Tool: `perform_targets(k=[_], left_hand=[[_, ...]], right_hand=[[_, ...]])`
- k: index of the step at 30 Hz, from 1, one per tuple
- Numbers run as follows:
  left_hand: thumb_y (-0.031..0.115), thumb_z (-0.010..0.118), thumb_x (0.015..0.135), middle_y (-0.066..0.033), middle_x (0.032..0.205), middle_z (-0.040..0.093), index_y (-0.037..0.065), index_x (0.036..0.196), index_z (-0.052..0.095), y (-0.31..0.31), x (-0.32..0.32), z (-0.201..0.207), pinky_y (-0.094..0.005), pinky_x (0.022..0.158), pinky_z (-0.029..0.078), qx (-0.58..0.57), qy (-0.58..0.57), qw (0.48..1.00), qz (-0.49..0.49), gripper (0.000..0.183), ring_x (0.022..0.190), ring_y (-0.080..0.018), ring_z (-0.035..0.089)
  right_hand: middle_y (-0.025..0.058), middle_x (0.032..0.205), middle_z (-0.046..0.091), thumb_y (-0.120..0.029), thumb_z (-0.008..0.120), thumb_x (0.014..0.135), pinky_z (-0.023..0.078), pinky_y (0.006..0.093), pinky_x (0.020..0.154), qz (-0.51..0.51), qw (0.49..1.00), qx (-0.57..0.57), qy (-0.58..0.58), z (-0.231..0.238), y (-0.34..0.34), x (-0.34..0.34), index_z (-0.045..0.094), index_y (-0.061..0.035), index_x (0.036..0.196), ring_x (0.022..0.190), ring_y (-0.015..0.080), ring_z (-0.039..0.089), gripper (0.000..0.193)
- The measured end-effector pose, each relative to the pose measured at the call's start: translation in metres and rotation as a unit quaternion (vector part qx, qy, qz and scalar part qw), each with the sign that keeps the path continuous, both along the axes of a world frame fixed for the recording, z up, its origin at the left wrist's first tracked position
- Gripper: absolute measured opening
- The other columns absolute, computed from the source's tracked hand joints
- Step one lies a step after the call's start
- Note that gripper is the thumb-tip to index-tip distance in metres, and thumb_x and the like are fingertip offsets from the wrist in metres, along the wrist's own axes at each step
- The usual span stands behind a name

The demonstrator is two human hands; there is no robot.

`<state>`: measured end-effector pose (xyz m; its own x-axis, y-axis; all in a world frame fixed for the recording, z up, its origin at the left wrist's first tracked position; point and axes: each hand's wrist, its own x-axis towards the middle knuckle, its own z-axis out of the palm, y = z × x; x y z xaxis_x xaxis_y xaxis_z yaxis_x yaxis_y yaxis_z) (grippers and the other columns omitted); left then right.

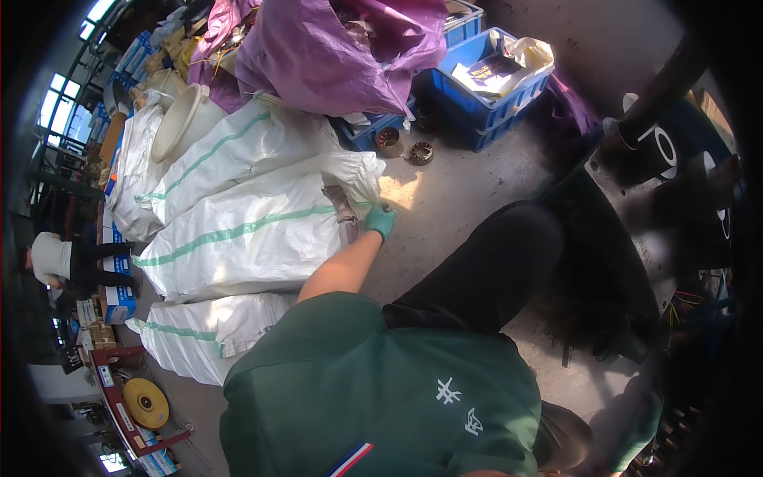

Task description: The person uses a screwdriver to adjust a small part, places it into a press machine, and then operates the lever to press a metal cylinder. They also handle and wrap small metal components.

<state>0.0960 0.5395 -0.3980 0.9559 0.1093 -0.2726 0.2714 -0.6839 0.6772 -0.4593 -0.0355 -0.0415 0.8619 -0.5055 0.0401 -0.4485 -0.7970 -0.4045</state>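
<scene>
My left hand point(381, 221), in a green glove, reaches forward beside the open end of a full white woven sack point(238, 242) with a green stripe. Its fingers are curled closed against the sack's edge; what they hold, if anything, is hidden. A brownish-grey strip of cloth or strap point(342, 208) lies on the sack next to this hand. At the lower right edge a green shape, which looks like my right hand point(638, 437) in its glove, shows partly in shadow, with its fingers not discernible. Two copper-wound motor stators point(421, 153) rest on the floor beyond my left hand.
More white sacks point(199, 330) lie alongside. A large purple sack point(318, 56) bulges at the back, next to stacked blue crates point(493, 103). Dark machinery point(636, 199) stands on the right. A yellow reel point(145, 403) is at the lower left; another person point(60, 258) stands far left.
</scene>
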Motion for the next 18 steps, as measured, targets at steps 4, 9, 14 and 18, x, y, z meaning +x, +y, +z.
perform_targets(k=[4, 9, 14, 18], left_hand=[[0.028, 0.070, 0.089, -0.0214, 0.112, 0.076, 0.004, 0.117, 0.073, -0.003, 0.004, 0.013, -0.0456, 0.095, 0.055, 0.040, 0.006, 0.997, 0.072, 0.037, 0.105, -0.0368, 0.072], [0.025, 0.070, 0.085, -0.0199, 0.121, 0.068, 0.011, 0.112, 0.075, 0.045, -0.001, 0.090, -0.0510, 0.100, 0.051, 0.368, -0.110, 0.896, -0.224, 0.031, 0.112, -0.0415, 0.065], [0.022, 0.068, 0.085, -0.0181, 0.125, 0.064, 0.010, 0.114, 0.074, 0.074, -0.017, 0.099, -0.0529, 0.101, 0.047, 0.406, -0.139, 0.792, -0.434, 0.031, 0.116, -0.0433, 0.060], [0.018, 0.063, 0.091, -0.0094, 0.130, 0.066, 0.012, 0.112, 0.073, 0.184, -0.052, 0.005, -0.0535, 0.089, 0.053, 0.435, -0.251, 0.746, -0.438, 0.025, 0.115, -0.0391, 0.063]], right_hand=[[0.0109, 0.112, 0.071, -0.012, 0.066, 0.100, 0.051, 0.0360, 0.098, -0.047, 0.998, 0.001, -0.053, -0.005, -0.006, -0.001, 0.066, 0.0010, 0.123, 0.101, 0.0218, 0.066, 0.026], [0.0091, 0.119, 0.072, -0.017, 0.065, 0.105, 0.052, 0.0314, 0.096, -0.111, 0.987, 0.095, -0.074, -0.026, -0.023, -0.014, 0.065, 0.0015, 0.135, 0.106, 0.0166, 0.066, 0.035], [0.0046, 0.112, 0.072, -0.021, 0.068, 0.104, 0.052, 0.0264, 0.074, -0.229, 0.938, 0.258, 0.023, -0.061, -0.034, -0.037, 0.066, -0.0010, 0.136, 0.094, 0.0123, 0.067, 0.038], [0.0025, 0.106, 0.070, -0.022, 0.070, 0.102, 0.049, 0.0260, 0.064, -0.229, 0.909, 0.346, 0.032, -0.089, -0.033, -0.008, 0.066, -0.0022, 0.137, 0.084, 0.0102, 0.064, 0.041]])
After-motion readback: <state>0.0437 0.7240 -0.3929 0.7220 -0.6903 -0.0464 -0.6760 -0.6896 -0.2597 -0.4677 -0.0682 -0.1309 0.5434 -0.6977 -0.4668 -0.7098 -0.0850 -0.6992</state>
